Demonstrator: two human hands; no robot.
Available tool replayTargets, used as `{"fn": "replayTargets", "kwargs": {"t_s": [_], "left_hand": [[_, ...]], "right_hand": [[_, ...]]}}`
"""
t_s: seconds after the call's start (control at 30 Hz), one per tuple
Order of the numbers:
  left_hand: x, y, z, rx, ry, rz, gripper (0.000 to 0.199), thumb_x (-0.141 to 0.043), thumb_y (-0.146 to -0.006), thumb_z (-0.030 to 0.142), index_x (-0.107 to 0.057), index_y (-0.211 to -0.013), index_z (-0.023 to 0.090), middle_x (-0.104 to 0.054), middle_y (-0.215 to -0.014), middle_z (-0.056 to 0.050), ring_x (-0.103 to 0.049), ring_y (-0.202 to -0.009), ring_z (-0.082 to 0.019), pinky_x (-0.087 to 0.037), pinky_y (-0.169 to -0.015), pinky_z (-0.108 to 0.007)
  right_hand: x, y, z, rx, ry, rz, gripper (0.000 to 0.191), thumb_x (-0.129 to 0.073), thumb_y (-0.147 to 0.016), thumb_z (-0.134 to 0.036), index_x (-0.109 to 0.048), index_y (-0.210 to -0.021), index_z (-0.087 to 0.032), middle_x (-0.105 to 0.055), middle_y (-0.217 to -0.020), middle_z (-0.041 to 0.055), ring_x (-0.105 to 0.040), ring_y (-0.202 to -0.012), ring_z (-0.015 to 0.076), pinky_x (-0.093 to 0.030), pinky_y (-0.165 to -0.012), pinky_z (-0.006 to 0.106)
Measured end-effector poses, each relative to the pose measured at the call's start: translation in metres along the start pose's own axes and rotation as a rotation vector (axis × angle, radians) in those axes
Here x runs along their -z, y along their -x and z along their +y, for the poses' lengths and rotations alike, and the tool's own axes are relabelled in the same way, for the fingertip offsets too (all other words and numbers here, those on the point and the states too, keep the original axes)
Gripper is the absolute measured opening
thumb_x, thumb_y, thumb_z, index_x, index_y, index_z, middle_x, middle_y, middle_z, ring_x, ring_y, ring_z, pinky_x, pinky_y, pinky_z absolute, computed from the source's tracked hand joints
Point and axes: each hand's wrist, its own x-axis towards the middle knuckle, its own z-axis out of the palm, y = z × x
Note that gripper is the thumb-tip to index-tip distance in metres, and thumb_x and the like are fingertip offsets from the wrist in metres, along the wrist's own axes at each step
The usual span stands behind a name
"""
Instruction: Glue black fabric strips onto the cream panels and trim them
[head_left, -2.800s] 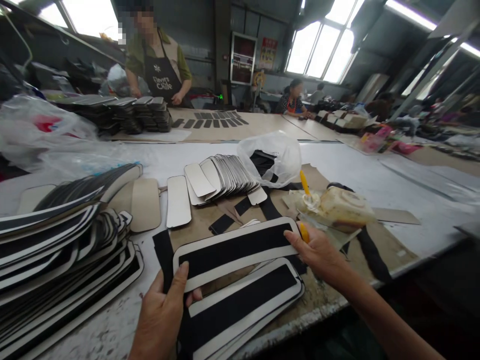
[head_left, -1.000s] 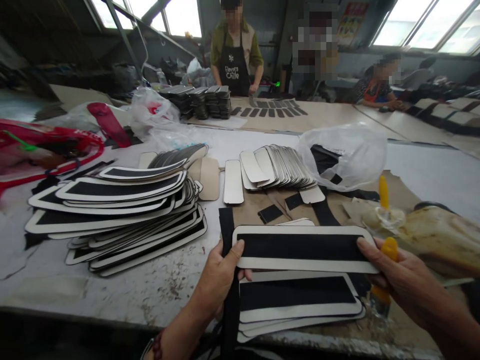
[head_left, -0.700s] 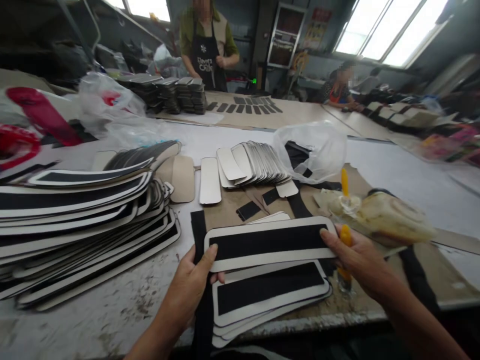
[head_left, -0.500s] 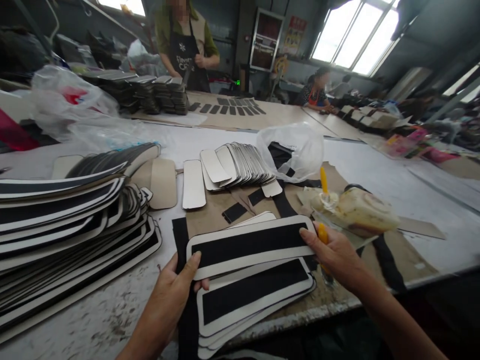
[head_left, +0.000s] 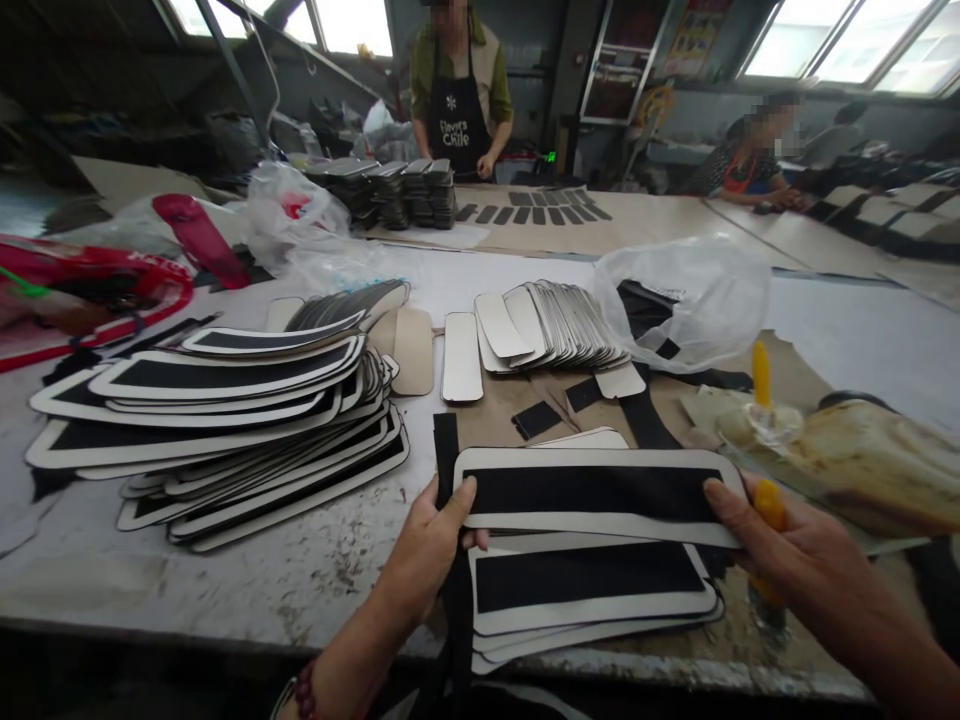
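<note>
A long white panel with rounded corners and a black strip down its middle (head_left: pixel 600 492) is stretched between my hands. My left hand (head_left: pixel 427 540) pinches its left end, thumb on top and fingers beneath. On the right end presses the thumb of my right hand (head_left: pixel 787 535). A yellow-handled tool (head_left: pixel 770 505) also sits in my right hand, its lower end dark and hard to make out. Just below the held panel lies a small pile of similar panels (head_left: pixel 592 580). A black strip (head_left: pixel 445 440) runs beside my left fingers.
At left is a large stack of black-and-white panels (head_left: pixel 247 420). Small white pieces (head_left: pixel 570 325) lean in a row behind my hands, beside a clear plastic bag (head_left: pixel 720 300). A yellow stick (head_left: pixel 761 375) stands by a yellowish, plastic-wrapped lump (head_left: pixel 862 460). Co-workers (head_left: pixel 461 100) are across the tables.
My view has turned left, so everything sits further right in the picture. The held panel now lies more level; both hands keep their grip on its ends.
</note>
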Motion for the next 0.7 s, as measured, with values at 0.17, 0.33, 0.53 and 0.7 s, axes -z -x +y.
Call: {"fn": "replayTargets", "kwargs": {"t_s": [0.17, 0.33, 0.53, 0.7], "left_hand": [[-0.001, 0.001, -0.002, 0.036, 0.049, 0.041, 0.030, -0.056, -0.081, 0.045, -0.047, -0.076, 0.017, -0.050, -0.049, 0.003, -0.038, -0.044, -0.007, -0.034, -0.043, -0.016], [-0.004, 0.000, -0.004, 0.052, 0.115, 0.091, 0.034, -0.060, -0.077, 0.048, -0.045, -0.070, 0.019, -0.046, -0.046, 0.005, -0.038, -0.042, -0.007, -0.036, -0.042, -0.016], [-0.004, -0.004, -0.006, 0.052, 0.108, 0.128, 0.037, -0.061, -0.076, 0.049, -0.046, -0.066, 0.018, -0.046, -0.047, 0.005, -0.039, -0.042, -0.007, -0.033, -0.039, -0.015], [-0.002, -0.004, -0.007, 0.012, 0.093, 0.127, 0.034, -0.063, -0.076, 0.048, -0.051, -0.074, 0.016, -0.051, -0.056, 0.004, -0.045, -0.046, -0.007, -0.039, -0.043, -0.015]], "right_hand": [[-0.001, -0.001, 0.005, -0.074, -0.100, -0.128, 0.044, -0.047, -0.074, -0.065, -0.055, -0.072, -0.021, -0.067, -0.063, 0.0028, -0.063, -0.059, 0.0217, -0.050, -0.054, 0.030], [-0.004, 0.001, 0.013, -0.081, -0.152, -0.159, 0.043, -0.048, -0.077, -0.063, -0.057, -0.080, -0.021, -0.067, -0.066, 0.0023, -0.064, -0.063, 0.0209, -0.051, -0.056, 0.027], [-0.009, 0.000, 0.019, -0.123, -0.181, -0.154, 0.042, -0.052, -0.075, -0.062, -0.060, -0.081, -0.021, -0.067, -0.069, 0.0034, -0.063, -0.065, 0.0218, -0.052, -0.055, 0.027], [-0.013, 0.001, 0.022, -0.167, -0.318, -0.181, 0.044, -0.054, -0.075, -0.062, -0.058, -0.084, -0.020, -0.063, -0.069, 0.0036, -0.062, -0.065, 0.0210, -0.052, -0.055, 0.028]]}}
